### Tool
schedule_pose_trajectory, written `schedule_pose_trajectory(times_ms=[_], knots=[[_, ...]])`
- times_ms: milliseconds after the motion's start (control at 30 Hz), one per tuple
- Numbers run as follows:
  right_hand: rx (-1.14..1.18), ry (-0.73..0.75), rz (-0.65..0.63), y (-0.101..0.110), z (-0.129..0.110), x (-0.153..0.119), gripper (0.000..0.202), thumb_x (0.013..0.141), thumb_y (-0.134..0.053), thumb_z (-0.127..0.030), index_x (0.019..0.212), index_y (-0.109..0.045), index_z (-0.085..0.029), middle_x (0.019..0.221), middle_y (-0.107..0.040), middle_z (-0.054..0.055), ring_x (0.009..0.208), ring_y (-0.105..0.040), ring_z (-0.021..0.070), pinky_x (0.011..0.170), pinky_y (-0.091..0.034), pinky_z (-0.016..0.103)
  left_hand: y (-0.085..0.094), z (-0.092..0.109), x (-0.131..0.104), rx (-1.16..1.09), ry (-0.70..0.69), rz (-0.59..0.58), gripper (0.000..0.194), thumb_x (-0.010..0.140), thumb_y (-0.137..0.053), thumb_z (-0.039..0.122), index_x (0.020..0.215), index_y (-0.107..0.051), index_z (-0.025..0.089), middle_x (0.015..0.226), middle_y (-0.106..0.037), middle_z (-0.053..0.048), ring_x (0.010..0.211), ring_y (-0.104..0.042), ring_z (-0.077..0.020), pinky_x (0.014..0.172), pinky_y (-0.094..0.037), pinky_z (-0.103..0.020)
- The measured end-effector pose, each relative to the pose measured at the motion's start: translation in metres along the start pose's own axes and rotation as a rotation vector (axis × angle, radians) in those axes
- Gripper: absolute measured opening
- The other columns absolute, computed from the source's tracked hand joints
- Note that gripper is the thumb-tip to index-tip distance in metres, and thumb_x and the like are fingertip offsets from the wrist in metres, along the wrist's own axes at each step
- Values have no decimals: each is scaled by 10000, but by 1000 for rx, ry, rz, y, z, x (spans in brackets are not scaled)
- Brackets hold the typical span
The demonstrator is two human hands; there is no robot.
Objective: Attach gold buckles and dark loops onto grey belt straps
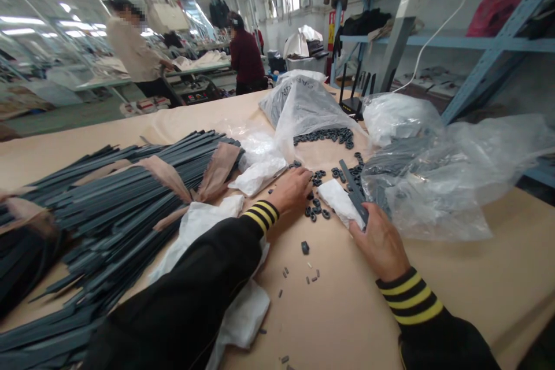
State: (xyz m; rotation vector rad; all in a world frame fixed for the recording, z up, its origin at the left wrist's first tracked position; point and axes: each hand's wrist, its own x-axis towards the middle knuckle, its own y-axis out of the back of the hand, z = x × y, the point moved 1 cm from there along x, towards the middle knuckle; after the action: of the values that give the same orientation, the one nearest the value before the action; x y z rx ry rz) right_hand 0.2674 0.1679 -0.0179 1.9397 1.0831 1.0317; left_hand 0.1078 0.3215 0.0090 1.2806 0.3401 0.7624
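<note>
My right hand [381, 243] grips a flat dark grey fabric strip [352, 184] together with a folded white cloth [340, 201]. Both stick out beyond the thumb, toward the table's middle. My left hand [293, 189] is low over the table among small dark oval buckles [316, 208], its fingers bent and close together. The fingertips are partly hidden, so what they pinch cannot be made out. More buckles [325, 136] spill from the mouth of a clear plastic bag [303, 98] behind the hands.
Bundled dark strips [130, 196], tied with pinkish cloth bands [219, 170], cover the left side. White cloth [212, 214] lies under my left sleeve. Another plastic bag [433, 179] is at right. Small offcuts [307, 279] lie in front. Two people stand beyond the table [329, 324].
</note>
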Motion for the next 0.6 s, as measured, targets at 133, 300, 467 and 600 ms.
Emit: schedule_pose_trajectory(times_ms=[133,300,467,600], knots=[[14,22,28,-2,5,1,344,748,-467,-268,1058,-459,-119,975,-566,177,915,-548,290,746,-460,398,-12,11,9,-31,-73,-45,307,858,-348,229,1093,-521,133,1174,-524,-107,1135,-428,-192,1004,-290,-339],[-1,19,24,-4,7,2,358,750,-466,-284,1061,-459,-106,969,-568,171,908,-548,284,752,-455,391,-6,41,-41,-75,-178,-148,270,875,-325,225,1028,-542,173,1166,-535,-78,1122,-442,-151,986,-323,-271],[5,14,-8,-3,4,2,337,755,-487,-284,1028,-481,-87,946,-577,176,882,-561,278,741,-461,374,3,41,-73,10,-25,-151,338,881,-298,298,1148,-432,139,1295,-390,-132,1238,-303,-214,1022,-260,-356],[14,23,-4,-4,3,2,327,756,-500,-297,1014,-488,-98,915,-588,154,859,-566,269,735,-462,367,1,17,-57,114,319,-112,455,864,-302,400,1192,-379,94,1269,-369,-216,1217,-299,-335,950,-271,-523]])
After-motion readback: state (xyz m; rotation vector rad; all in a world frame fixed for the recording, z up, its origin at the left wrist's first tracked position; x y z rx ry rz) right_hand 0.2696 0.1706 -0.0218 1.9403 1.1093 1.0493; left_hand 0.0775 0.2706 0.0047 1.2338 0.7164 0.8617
